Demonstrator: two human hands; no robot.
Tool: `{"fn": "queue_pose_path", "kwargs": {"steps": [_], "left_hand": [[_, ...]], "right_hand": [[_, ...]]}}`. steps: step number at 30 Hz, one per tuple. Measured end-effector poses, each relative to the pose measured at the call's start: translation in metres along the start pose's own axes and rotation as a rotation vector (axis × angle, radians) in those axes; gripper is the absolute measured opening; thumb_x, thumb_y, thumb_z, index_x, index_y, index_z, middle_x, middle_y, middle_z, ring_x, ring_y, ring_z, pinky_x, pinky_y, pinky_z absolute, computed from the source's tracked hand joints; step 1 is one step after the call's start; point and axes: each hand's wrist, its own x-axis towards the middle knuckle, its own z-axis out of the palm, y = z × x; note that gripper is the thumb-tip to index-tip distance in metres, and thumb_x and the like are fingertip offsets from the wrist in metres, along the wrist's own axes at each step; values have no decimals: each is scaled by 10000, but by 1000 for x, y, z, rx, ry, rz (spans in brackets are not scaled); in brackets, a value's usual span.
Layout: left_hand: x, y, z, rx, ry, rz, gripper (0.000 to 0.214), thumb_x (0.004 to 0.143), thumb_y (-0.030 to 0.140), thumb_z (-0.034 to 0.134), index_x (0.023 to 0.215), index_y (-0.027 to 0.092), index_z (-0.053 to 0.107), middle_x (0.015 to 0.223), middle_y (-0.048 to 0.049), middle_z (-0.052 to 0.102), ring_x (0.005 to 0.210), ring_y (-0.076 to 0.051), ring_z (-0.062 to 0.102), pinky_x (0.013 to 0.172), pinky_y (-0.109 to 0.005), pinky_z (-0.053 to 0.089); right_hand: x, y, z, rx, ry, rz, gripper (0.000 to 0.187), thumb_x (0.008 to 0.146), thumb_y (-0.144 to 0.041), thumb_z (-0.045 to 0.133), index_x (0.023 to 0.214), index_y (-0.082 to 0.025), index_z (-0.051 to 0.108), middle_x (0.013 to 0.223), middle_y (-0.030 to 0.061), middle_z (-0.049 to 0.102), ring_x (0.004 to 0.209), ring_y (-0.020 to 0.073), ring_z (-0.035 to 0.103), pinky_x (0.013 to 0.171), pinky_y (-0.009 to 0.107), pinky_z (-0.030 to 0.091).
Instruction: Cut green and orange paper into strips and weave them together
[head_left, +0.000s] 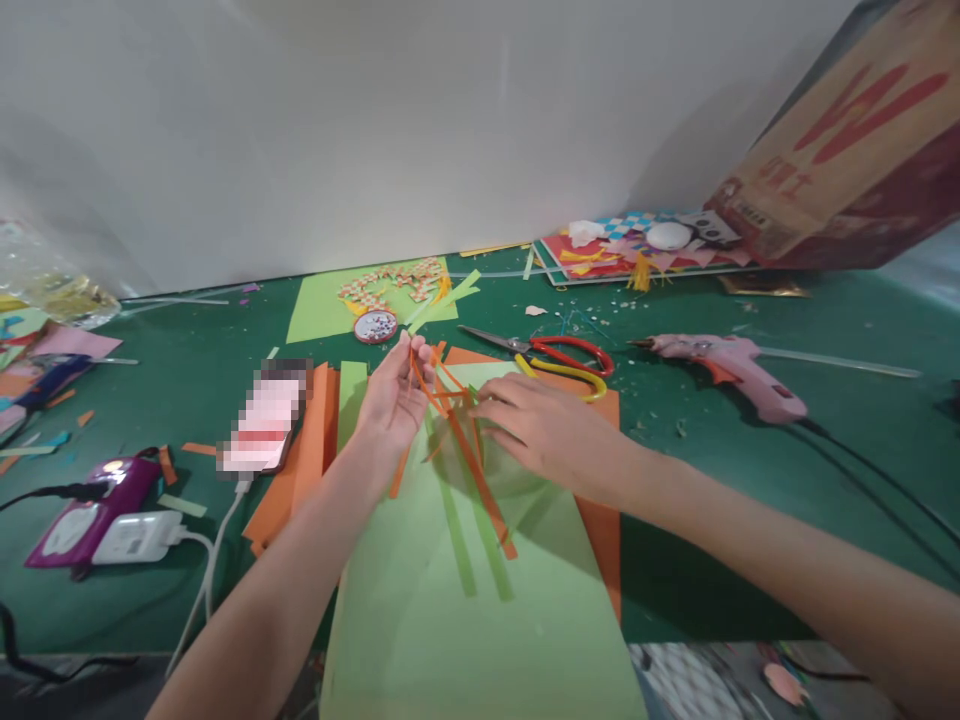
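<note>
My left hand (397, 392) is closed in a pinch, palm turned up, with thumb and fingers around narrow orange paper strips (481, 482). The strips cross one another between my hands, some hanging down over light green paper sheets (487, 630). My right hand (529, 425) reaches in from the right, its fingers curled at the crossing of orange and green strips. Its thumb is mostly hidden. Long light green strips (454, 535) lie flat on the sheets beneath. Red-and-yellow-handled scissors (559, 355) lie half open just beyond my right hand.
A pink glue gun (731, 365) lies at right. A phone (262, 415), orange paper (304, 455) and a purple power strip (97, 505) lie left. A woven paper chain with a round pendant (375, 325) lies behind. A paper bag (832, 150) stands back right.
</note>
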Motion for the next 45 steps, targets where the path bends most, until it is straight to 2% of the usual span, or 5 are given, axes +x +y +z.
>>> {"fn": "queue_pose_path", "kwargs": {"steps": [13, 19, 28, 32, 45], "left_hand": [[-2, 2, 2, -60, -26, -26, 312, 993, 153, 439, 732, 118, 606, 609, 42, 624, 484, -15, 588, 484, -116, 462], [-2, 0, -1, 19, -127, 19, 306, 977, 145, 461, 714, 127, 616, 605, 46, 618, 481, -10, 573, 501, -116, 462], [-2, -16, -9, 816, -189, 516, 102, 823, 218, 674, 733, 173, 662, 670, 3, 703, 531, -96, 635, 635, -227, 489], [-2, -21, -8, 878, -210, 501, 123, 846, 196, 646, 725, 178, 661, 685, -6, 709, 565, -111, 657, 687, -244, 482], [1, -26, -6, 1012, -263, 685, 124, 852, 127, 590, 752, 189, 628, 688, 2, 694, 690, -130, 670, 756, -244, 482]], "right_hand": [[49, 0, 16, -53, -128, 145, 240, 931, -150, 458, 978, -114, 691, 1058, 144, 668, 1070, 275, 579, 886, 363, 453], [35, 22, -5, 76, 27, 340, 217, 925, -226, 465, 839, -170, 657, 912, 92, 706, 808, 220, 637, 655, 302, 412], [5, 70, -48, 381, 503, 581, 148, 819, -217, 556, 673, -195, 570, 647, 32, 662, 586, 151, 637, 617, 279, 486], [-5, 78, -40, 480, 605, 535, 111, 825, -243, 544, 735, -198, 591, 677, 38, 676, 604, 148, 663, 639, 281, 525], [-15, 89, -27, -129, 495, 292, 222, 949, -292, 427, 813, -208, 581, 775, 71, 695, 659, 176, 603, 567, 277, 370]]}}
